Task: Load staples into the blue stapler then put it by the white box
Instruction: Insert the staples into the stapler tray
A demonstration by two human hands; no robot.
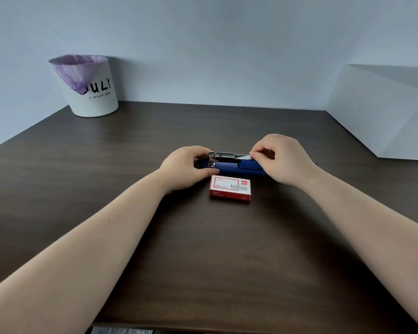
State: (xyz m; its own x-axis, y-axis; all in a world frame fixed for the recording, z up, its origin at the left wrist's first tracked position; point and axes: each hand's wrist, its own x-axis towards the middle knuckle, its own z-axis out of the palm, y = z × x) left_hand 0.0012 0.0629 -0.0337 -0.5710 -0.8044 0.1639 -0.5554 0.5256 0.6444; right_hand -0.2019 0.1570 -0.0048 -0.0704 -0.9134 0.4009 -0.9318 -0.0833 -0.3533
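The blue stapler (237, 168) lies sideways in the middle of the dark wooden table (106, 179), its metal staple channel (223, 155) exposed on top. My left hand (186, 168) grips the stapler's left end. My right hand (284, 160) pinches a thin strip of staples (252, 154) over the channel's right part. A red and white staple box (230, 188) lies shut just in front of the stapler. The large white box (381, 112) stands at the far right of the table.
A white bin (92, 92) with a purple liner and black lettering stands at the back left against the pale wall. The table's front edge runs along the bottom of the view.
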